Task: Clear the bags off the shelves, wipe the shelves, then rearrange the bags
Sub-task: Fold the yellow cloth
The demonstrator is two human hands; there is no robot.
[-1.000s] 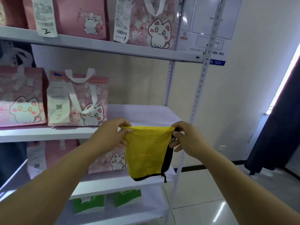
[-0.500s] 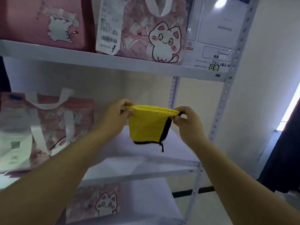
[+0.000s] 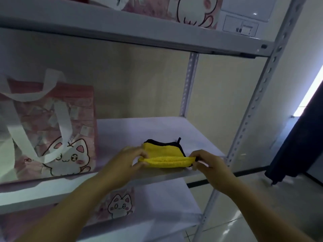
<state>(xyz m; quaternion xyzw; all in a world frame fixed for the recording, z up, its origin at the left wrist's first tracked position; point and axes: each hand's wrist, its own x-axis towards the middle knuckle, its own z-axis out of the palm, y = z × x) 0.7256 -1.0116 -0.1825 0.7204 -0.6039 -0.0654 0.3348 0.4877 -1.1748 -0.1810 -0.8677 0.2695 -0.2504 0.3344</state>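
My left fingers [image 3: 140, 153] pinching one end of the folded yellow cloth [image 3: 163, 150], my right fingers [image 3: 194, 155] clamped on the other end, cloth down on the middle shelf [image 3: 125, 131], pink cat bag [image 3: 52, 130] standing well left of it

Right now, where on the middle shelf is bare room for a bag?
Right half of the shelf, from bag to post, is bare except the cloth, pinched by left hand and right hand at the front edge. The bag fills the left.
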